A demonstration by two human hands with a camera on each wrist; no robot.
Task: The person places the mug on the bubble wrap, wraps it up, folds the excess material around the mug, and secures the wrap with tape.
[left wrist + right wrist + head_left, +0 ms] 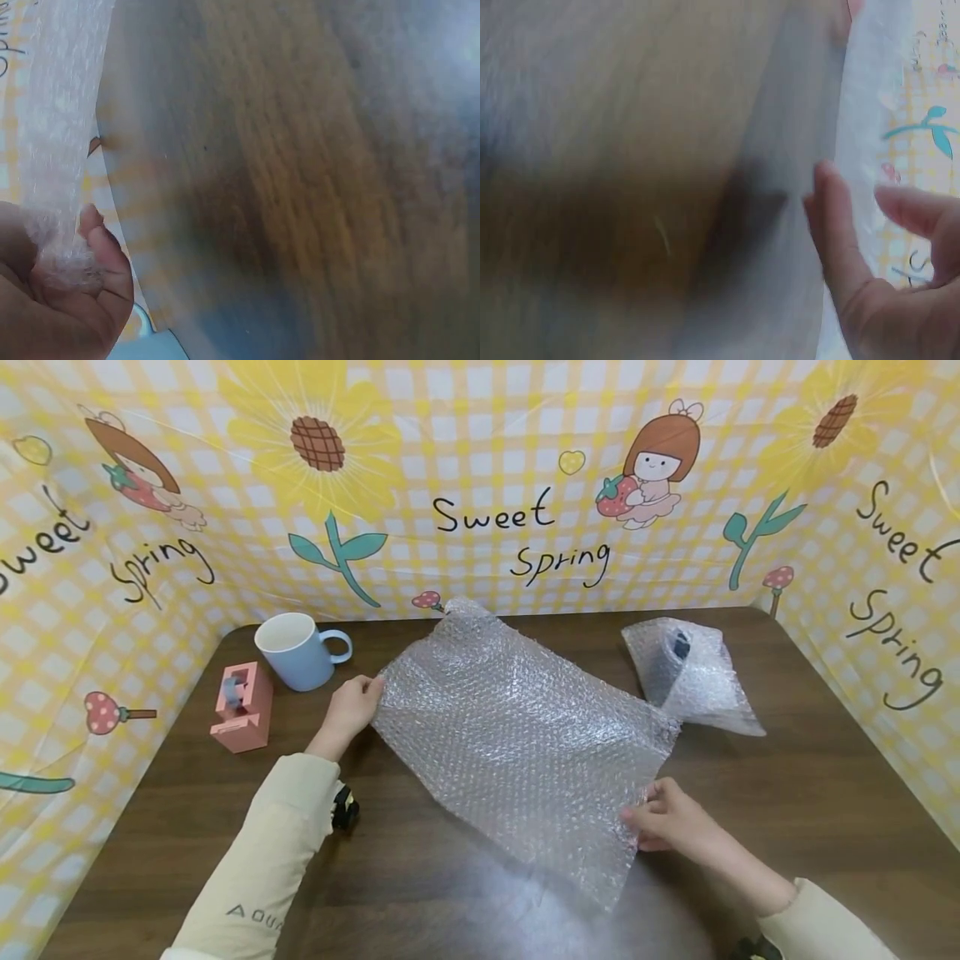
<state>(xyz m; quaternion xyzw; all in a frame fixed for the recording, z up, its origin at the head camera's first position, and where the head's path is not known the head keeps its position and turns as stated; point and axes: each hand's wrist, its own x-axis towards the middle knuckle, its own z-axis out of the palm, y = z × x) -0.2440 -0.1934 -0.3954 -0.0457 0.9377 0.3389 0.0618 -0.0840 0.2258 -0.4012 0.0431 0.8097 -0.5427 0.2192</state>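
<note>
A clear bubble wrap sheet (510,727) spreads slantwise across the middle of the head view, its far corner raised against the backdrop. My left hand (354,706) grips its left edge; the left wrist view shows the wrap (67,262) bunched between thumb and fingers. At the lower right edge is my right hand (678,822), close against the plastic. In the right wrist view its thumb (911,210) and forefinger (836,225) stand apart, with the sheet (859,142) showing between them. Whether that hand touches the sheet is hard to tell.
A light blue mug (300,652) stands at the back left, beside a pink tape dispenser (251,718). At the back right lies a bubble-wrapped bundle (708,685) with something bluish-grey inside. A checked cloth backdrop (480,460) encloses the dark wooden table (795,793).
</note>
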